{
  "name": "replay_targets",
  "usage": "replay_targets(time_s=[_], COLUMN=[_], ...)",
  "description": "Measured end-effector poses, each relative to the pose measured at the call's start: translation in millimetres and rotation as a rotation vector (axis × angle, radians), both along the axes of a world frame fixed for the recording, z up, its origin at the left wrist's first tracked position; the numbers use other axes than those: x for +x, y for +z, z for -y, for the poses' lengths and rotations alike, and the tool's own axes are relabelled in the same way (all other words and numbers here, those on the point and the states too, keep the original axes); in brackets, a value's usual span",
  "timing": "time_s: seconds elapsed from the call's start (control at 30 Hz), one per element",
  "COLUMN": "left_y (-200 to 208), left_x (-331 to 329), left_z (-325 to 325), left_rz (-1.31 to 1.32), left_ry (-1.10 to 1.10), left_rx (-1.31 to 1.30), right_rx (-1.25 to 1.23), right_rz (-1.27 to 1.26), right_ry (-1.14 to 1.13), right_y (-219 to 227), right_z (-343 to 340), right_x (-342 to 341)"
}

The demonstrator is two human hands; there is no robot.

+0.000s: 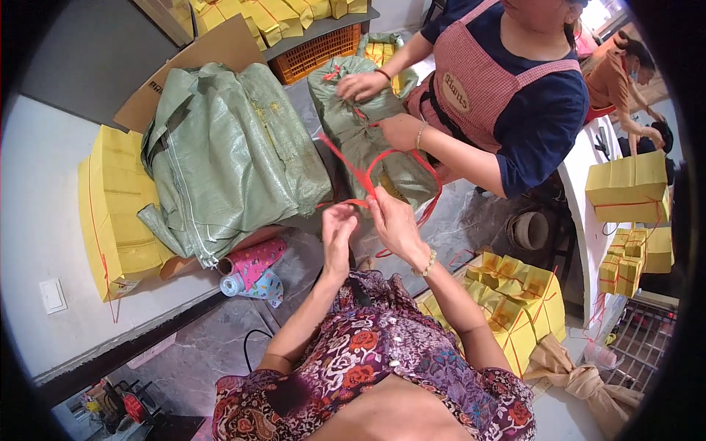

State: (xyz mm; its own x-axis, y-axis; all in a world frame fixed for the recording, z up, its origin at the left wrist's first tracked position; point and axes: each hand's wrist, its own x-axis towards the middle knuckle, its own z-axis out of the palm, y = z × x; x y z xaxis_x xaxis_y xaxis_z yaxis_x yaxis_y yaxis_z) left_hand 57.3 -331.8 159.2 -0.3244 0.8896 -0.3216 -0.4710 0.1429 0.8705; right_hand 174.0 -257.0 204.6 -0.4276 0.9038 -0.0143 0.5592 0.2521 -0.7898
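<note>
A red plastic string runs up and away from my hands, with a loop trailing to the right. My right hand is closed in a pinch on it. My left hand is beside the right, its fingers curled at another stretch of the string. Just beyond lies a stuffed green woven sack with red string on it. A co-worker's hand presses on the sack's far end, and their other hand is at the string near its middle.
A large green woven sack stands at left by a yellow paper bundle. Patterned rolls lie below it. Tied yellow bundles are to my right, near a bucket. An orange crate is behind; another person bends at far right.
</note>
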Motion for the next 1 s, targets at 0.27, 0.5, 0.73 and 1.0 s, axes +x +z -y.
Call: replay_targets(time_s=[0.27, 0.5, 0.73, 1.0], left_y=[9, 13, 7, -13], left_x=[-5, -18, -20, -28], left_z=[-38, -40, -36, -34], left_rz=[-0.129, 0.016, 0.089, 0.470], left_ry=[0.036, -0.035, -0.061, -0.102], left_rx=[0.056, 0.049, 0.042, -0.009], right_rx=[0.059, -0.222, -0.272, -0.426], right_rz=[0.067, -0.036, -0.069, -0.250], right_ry=[0.026, 0.050, 0.061, 0.081], right_y=[-6, 0, 2, -15], right_z=[12, 13, 14, 18], right_x=[-5, -2, -7, -6])
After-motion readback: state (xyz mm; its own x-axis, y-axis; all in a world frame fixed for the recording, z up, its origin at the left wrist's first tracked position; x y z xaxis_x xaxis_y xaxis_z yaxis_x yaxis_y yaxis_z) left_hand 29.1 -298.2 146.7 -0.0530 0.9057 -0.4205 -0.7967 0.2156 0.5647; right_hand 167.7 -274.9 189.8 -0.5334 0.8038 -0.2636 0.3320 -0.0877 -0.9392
